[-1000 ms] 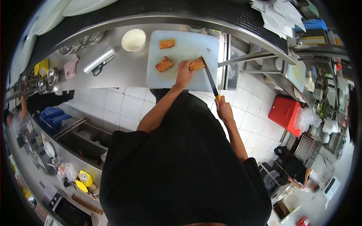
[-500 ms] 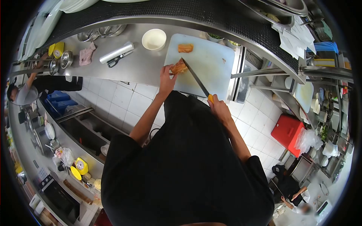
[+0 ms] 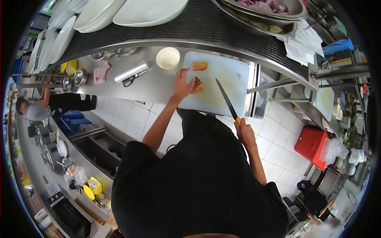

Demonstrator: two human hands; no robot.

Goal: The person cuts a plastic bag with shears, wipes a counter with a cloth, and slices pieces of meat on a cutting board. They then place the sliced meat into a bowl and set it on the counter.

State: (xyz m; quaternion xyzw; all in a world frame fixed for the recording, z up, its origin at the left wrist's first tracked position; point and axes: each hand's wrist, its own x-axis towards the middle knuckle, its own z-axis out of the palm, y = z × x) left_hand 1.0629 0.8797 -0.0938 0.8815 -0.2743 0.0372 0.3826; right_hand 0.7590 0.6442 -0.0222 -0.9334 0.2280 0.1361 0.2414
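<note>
My left hand (image 3: 183, 85) reaches to the left edge of the cutting board (image 3: 222, 97), its fingers stretched out and apart. Its thumb side is right at a browned chunk of cooked meat (image 3: 197, 86). A second, smaller piece of meat (image 3: 199, 66) lies farther up the same board. In my right hand (image 3: 245, 133) is a kitchen knife (image 3: 226, 97) with a yellow handle. Its long blade points up and left over the board, apart from the meat. A cream bowl (image 3: 168, 58) stands just beyond my left fingers.
Left on the steel counter are a roll of plastic wrap (image 3: 131, 71), black-handled scissors (image 3: 135, 78) and a pink cloth (image 3: 101, 72). An overhead shelf carries white plates (image 3: 151, 12) and a metal bowl of sliced onion (image 3: 274, 7). Another person (image 3: 39, 109) stands far left.
The knife has moved off the meat to the right and toward me. My left fingers have spread from their grip on the chunk. The view has shifted, showing more of the shelf.
</note>
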